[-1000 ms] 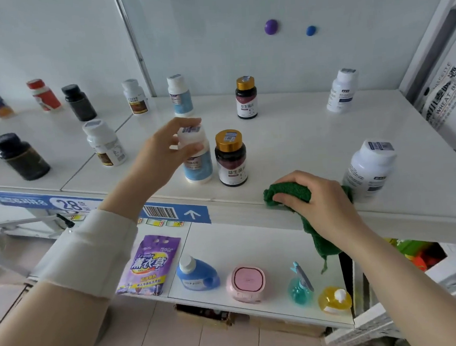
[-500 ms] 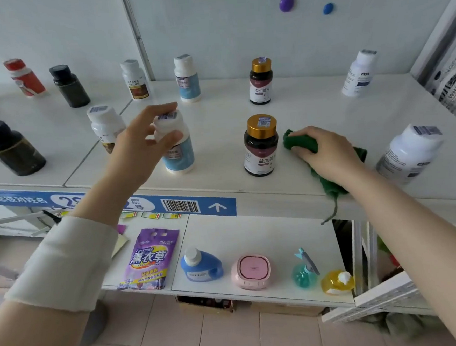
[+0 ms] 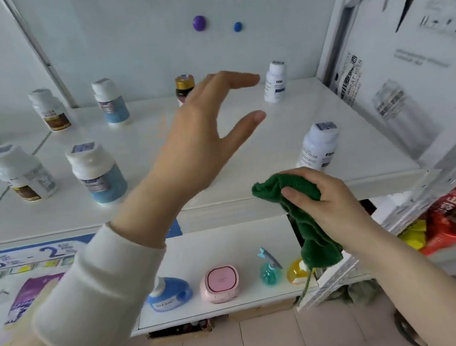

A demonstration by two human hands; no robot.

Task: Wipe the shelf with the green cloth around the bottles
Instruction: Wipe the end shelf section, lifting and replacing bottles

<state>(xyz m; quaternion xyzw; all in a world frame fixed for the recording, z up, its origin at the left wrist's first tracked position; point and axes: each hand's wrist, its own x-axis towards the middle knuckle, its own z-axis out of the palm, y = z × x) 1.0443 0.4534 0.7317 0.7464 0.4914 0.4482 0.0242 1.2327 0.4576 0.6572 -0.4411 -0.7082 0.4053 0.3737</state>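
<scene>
The blue bottle [image 3: 100, 176] has been released, left hand [image 3: 200, 137] fingers [image 3: 236, 80] spread. The green cloth [image 3: 273, 186] is clenched by the right hand [image 3: 331, 200].

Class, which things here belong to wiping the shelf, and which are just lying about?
Job: green cloth, right hand holding it, shelf, bottles.
Lying about: pink box, teal spray bottle, purple packet, beer carton.
</scene>
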